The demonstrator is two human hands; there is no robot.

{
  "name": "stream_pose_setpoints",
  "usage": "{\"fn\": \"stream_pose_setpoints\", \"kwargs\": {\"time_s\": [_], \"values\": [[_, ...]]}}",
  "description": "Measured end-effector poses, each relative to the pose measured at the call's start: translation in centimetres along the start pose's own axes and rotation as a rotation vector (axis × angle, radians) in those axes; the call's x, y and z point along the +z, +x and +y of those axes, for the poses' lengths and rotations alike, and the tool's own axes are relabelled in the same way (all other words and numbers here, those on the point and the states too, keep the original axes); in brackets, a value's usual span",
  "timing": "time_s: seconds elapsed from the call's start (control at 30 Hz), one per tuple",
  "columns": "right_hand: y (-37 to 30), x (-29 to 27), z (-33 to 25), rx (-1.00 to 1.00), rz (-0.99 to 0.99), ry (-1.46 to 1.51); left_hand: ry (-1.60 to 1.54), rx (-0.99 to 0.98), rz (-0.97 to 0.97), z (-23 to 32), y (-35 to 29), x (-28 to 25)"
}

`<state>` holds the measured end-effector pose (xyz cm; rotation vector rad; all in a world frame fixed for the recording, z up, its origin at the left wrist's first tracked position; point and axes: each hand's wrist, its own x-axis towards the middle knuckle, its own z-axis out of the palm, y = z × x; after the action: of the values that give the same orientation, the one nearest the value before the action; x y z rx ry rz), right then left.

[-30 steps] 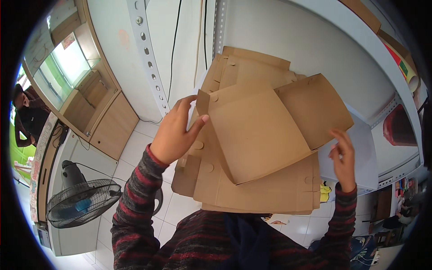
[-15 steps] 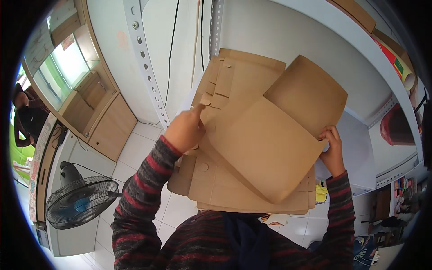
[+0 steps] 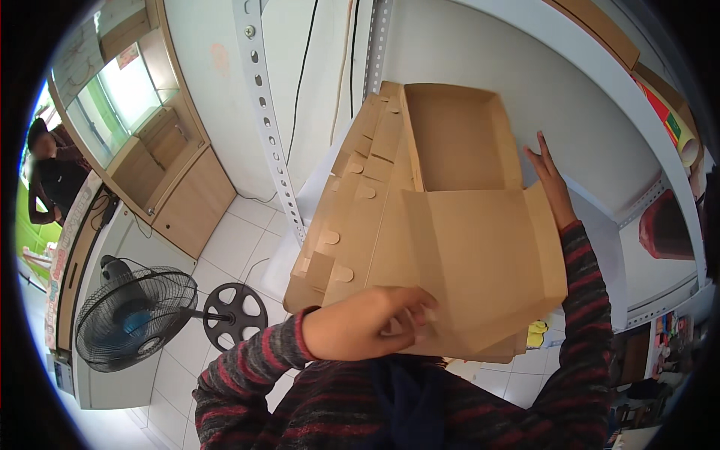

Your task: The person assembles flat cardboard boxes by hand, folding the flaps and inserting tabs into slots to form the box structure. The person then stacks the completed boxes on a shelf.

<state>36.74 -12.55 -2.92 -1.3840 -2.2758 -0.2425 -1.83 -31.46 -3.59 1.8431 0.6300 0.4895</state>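
Observation:
A brown cardboard box (image 3: 465, 139) lies on a stack of flat cardboard blanks (image 3: 352, 217); its tray walls stand up at the far end. Toward me spreads its wide lid panel (image 3: 480, 255), the side flap at its right bent upward. Beside the box's right edge, my right hand (image 3: 551, 180) has its fingers stretched apart, holding nothing. My left hand (image 3: 375, 319) hovers over the near left of the lid panel, its fingers loosely curled with gaps between them and slightly blurred. Nothing shows in its grasp.
A grey metal shelf frame (image 3: 270, 127) surrounds the stack. On the left, a black fan (image 3: 135, 319) stands on the tiled floor near a wooden cabinet (image 3: 195, 187). Another person (image 3: 56, 172) is at the far left. A red bag-like thing (image 3: 664, 229) is on the right.
The box has turned, and its tray walls now stand upright at the far end. My left hand moved from the stack's left side toward me; my right hand let go of the box's edge.

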Motion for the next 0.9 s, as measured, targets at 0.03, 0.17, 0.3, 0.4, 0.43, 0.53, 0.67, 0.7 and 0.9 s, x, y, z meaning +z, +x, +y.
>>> {"fn": "stream_pose_setpoints", "kwargs": {"time_s": [0.03,0.17,0.3,0.4,0.43,0.53,0.67,0.7,0.9], "values": [[0.0,0.6,1.2,0.003,0.032,-0.023,0.025,0.036,-0.018,-0.2,0.2,0.0],[-4.5,0.3,5.2,0.349,0.031,0.474,0.118,0.134,-0.034,-0.3,0.4,-1.3],[-10.7,-2.6,5.8,0.557,0.119,0.705,0.701,0.140,0.314,-1.1,1.5,-4.6],[-13.5,-5.3,0.0,0.683,0.160,0.826,1.180,0.115,0.509,-2.0,3.7,-6.8],[-14.5,-5.0,-1.1,0.680,0.148,0.849,1.216,0.204,0.488,-2.4,4.5,-7.2],[-17.6,-5.1,-4.1,0.718,0.129,0.986,1.230,0.470,0.388,-3.7,7.5,-8.0],[-18.5,-3.5,-8.6,0.785,0.214,1.095,1.043,0.434,0.121,-4.2,10.2,-9.8],[-18.7,-3.5,-8.4,0.785,0.246,1.089,0.942,0.386,0.060,-3.9,10.7,-10.5],[-19.3,-5.2,-3.4,0.770,0.336,1.202,0.612,0.344,0.021,-1.6,13.6,-8.2]]}}
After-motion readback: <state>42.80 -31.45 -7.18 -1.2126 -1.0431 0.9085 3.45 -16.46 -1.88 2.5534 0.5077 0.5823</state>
